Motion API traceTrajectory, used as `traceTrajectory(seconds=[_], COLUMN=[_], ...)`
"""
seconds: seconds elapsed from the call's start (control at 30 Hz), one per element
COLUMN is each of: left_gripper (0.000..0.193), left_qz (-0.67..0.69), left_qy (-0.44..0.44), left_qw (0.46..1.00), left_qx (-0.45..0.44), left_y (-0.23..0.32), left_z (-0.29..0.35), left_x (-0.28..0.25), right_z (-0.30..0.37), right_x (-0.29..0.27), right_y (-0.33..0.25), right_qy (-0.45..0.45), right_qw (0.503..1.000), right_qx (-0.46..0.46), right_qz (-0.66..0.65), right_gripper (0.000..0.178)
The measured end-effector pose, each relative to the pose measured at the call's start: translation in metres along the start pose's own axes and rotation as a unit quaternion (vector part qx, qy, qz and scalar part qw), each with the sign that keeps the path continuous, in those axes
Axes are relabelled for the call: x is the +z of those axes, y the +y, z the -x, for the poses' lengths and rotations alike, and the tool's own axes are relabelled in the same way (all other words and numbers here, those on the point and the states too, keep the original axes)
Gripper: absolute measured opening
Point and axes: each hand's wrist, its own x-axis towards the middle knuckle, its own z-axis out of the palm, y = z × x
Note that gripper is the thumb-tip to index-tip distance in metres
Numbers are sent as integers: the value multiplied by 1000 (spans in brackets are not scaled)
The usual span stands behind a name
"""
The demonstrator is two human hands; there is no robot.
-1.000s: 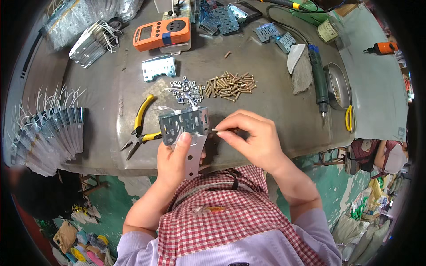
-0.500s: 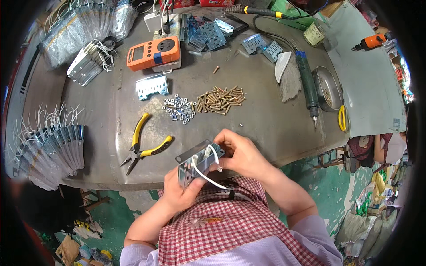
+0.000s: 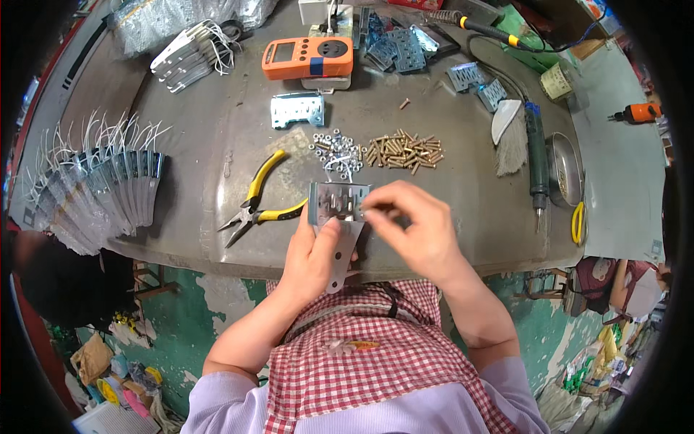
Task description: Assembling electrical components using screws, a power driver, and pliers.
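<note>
My left hand (image 3: 309,260) is closed around a metal bracket assembly held over the table's front edge. Its thumb presses on the slotted metal plate (image 3: 334,201), and a long, flat grey strip with round holes (image 3: 338,262) slants down from it. My right hand (image 3: 419,228) has curled fingers, thumb and forefinger drawn together at the plate's right edge; anything between their tips is too small to make out. Yellow-handled pliers (image 3: 262,181) lie spread open just left of the bracket. Beyond it are a pile of small nuts (image 3: 336,153) and a pile of brass-coloured screws (image 3: 405,150).
Behind the piles lie a loose slotted bracket (image 3: 297,111) and an orange meter (image 3: 307,58). A row of wired metal units (image 3: 101,188) stands at left. To the right are a brush (image 3: 510,137), an electric screwdriver (image 3: 536,159), a metal dish (image 3: 566,170) and yellow-handled scissors (image 3: 577,223).
The bracket has been turned so its slotted face shows, and the white cable is now out of sight. Both hands moved farther over the table. The whole view has shifted.
</note>
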Motion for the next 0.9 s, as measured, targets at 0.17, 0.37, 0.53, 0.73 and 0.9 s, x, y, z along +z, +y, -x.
traceTrajectory(seconds=[0.17,0.37,0.53,0.73,0.9], left_gripper=[32,32,35,46,50], left_qz=[-212,-231,-259,-257,-326], left_qy=[21,1,-6,-22,-35], left_qw=[972,970,962,955,939], left_qx=[100,72,89,143,106], left_y=[0,12,7,-4,6], left_z=[2,8,12,11,12], left_x=[2,12,13,20,29], right_z=[-3,3,16,22,25], right_x=[10,3,1,-5,-11], right_y=[-3,-10,-17,-15,-13], right_qy=[-50,-62,-55,-60,-42], right_qw=[995,986,985,990,987], right_qx=[-85,-117,-125,-96,-106], right_qz=[6,103,108,85,111], right_gripper=[11,12,14,13,12])
